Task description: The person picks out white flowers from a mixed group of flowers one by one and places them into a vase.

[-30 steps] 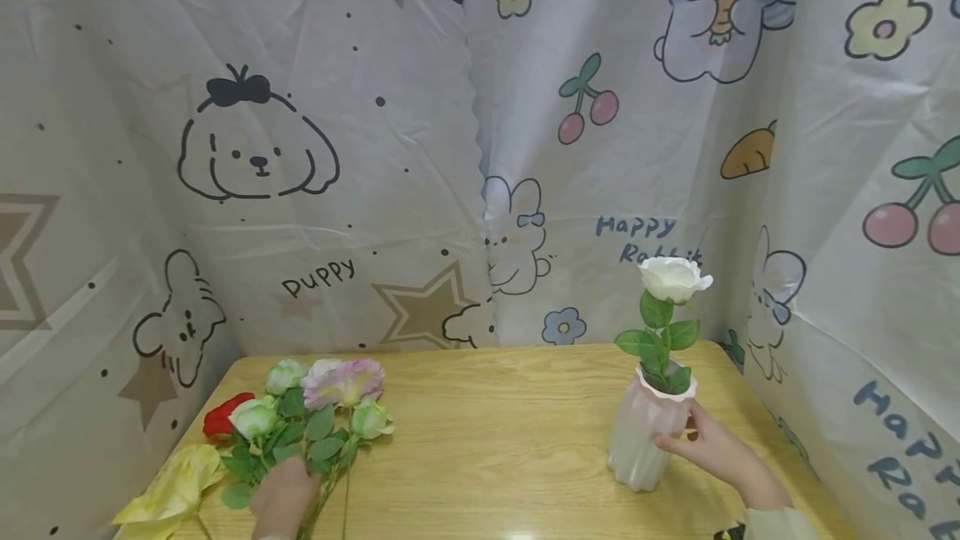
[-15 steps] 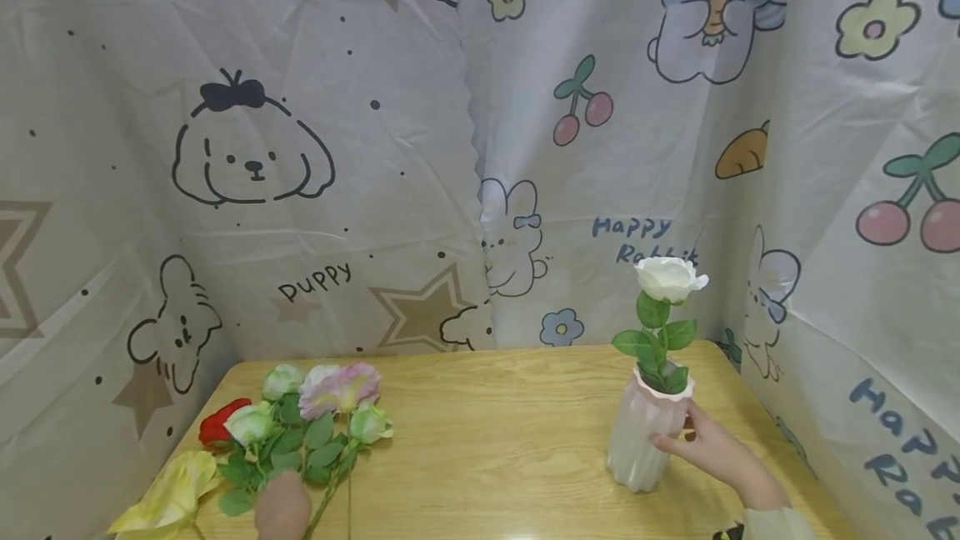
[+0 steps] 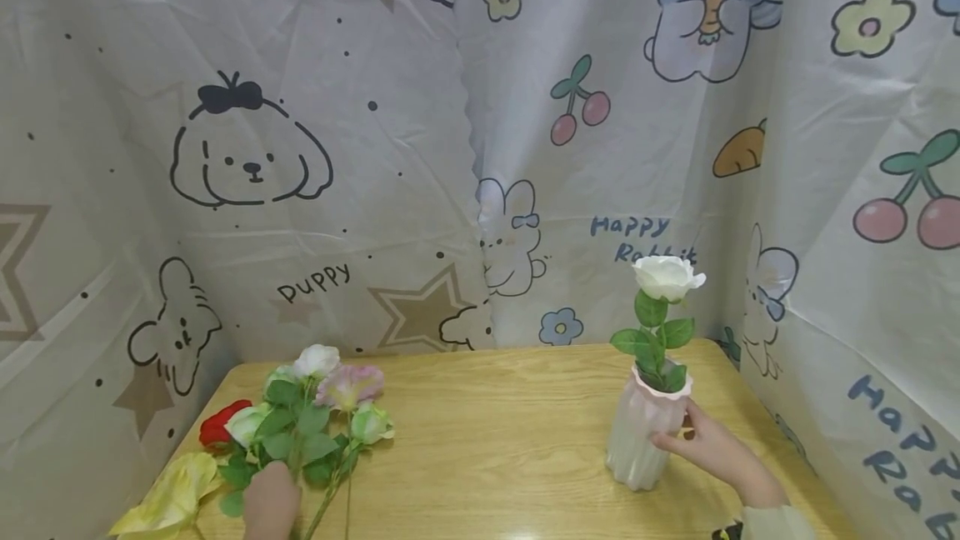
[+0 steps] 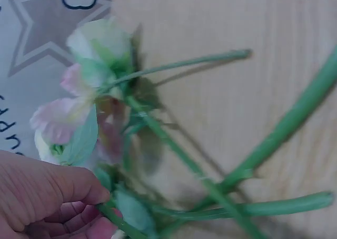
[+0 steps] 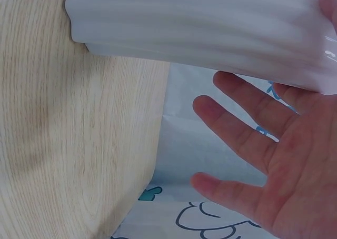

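Observation:
My left hand (image 3: 272, 500) is over a bunch of artificial flowers at the left of the table, and in the left wrist view its thumb and fingers pinch a green stem (image 4: 122, 223). A white rose (image 3: 316, 362) stands up above the other blooms. Around it lie a pink flower (image 3: 349, 386), pale green roses (image 3: 371, 423), a red flower (image 3: 223, 425) and a yellow flower (image 3: 171, 490). At the right, my right hand (image 3: 720, 457) holds the ribbed pink-and-white vase (image 3: 645, 436) between thumb and index finger; its other fingers spread out. Another white rose (image 3: 667, 277) stands upright in the vase.
The wooden table (image 3: 480, 440) stretches between flowers and vase. Printed curtains (image 3: 405, 148) hang close behind it and along both sides. Several loose stems (image 4: 284, 128) lie across the wood beside my left hand.
The left hand has shifted slightly left, and the white rose has risen out of the bunch above the pink flower. The right hand and the vase have stayed in place.

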{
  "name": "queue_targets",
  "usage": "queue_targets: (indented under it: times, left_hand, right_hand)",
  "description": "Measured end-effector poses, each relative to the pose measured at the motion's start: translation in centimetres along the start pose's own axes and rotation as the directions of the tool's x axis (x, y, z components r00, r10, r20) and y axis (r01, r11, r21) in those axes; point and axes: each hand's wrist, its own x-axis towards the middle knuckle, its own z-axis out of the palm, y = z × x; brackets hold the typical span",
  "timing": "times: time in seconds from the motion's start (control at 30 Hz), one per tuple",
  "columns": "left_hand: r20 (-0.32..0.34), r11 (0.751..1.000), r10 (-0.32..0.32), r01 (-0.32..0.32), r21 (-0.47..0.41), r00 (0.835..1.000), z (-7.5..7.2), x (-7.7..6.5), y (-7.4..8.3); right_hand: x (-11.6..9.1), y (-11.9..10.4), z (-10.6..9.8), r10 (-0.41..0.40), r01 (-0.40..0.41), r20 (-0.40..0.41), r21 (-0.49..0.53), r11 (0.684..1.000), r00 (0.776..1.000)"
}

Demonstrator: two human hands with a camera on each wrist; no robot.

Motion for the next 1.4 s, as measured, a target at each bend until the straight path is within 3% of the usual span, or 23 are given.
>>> queue_targets:
  times: [0.1,0.27,0.4,0.47,0.6,0.8,1.03,1.27,1.4]
  left_hand:
    - [-0.039,1.000,0.014,-0.014,-0.004,0.999,-0.9,0.1,0.5]
    - [0.001,1.000,-0.006,0.006,-0.018,1.000,-2.3,0.3,1.0]
    - [-0.009,1.000,-0.008,0.007,-0.029,1.000,-2.7,0.6,1.4]
    - [-0.025,0.999,-0.005,0.005,-0.032,1.000,-2.9,0.7,1.7]
    - [-0.125,0.998,0.033,-0.039,-0.046,0.992,-3.5,0.2,2.6]
    - [-0.277,0.991,0.083,-0.108,-0.076,0.957,-4.3,-0.1,4.2]
    - [-0.340,0.984,0.118,-0.157,-0.089,0.933,-5.5,-0.2,6.4]
    - [-0.448,0.966,0.197,-0.250,-0.061,0.872,-5.8,-0.6,8.5]
    - [-0.460,0.961,0.196,-0.263,-0.086,0.866,-5.7,-0.7,9.7]
  right_hand:
    - [0.1,0.1,-0.1,0.005,-0.005,0.007,-0.004,1.000,1.000]
    - [0.2,0.1,-0.2,0.009,-0.009,0.010,0.004,1.000,1.000]
    - [0.1,0.0,-0.2,0.012,-0.013,0.007,0.016,1.000,1.000]
    - [0.1,0.0,-0.2,0.014,-0.014,0.006,0.018,1.000,1.000]
    - [0.1,0.0,-0.2,0.011,-0.011,0.007,0.018,1.000,1.000]
    - [0.1,0.0,-0.2,0.002,-0.002,0.002,0.014,1.000,1.000]
    - [0.0,0.2,-0.1,0.002,-0.002,-0.001,0.006,1.000,1.000]
    - [0.0,0.1,0.0,0.005,-0.005,0.003,-0.001,1.000,1.000]
    - [-0.1,0.1,0.1,0.009,-0.008,0.008,-0.004,1.000,1.000]
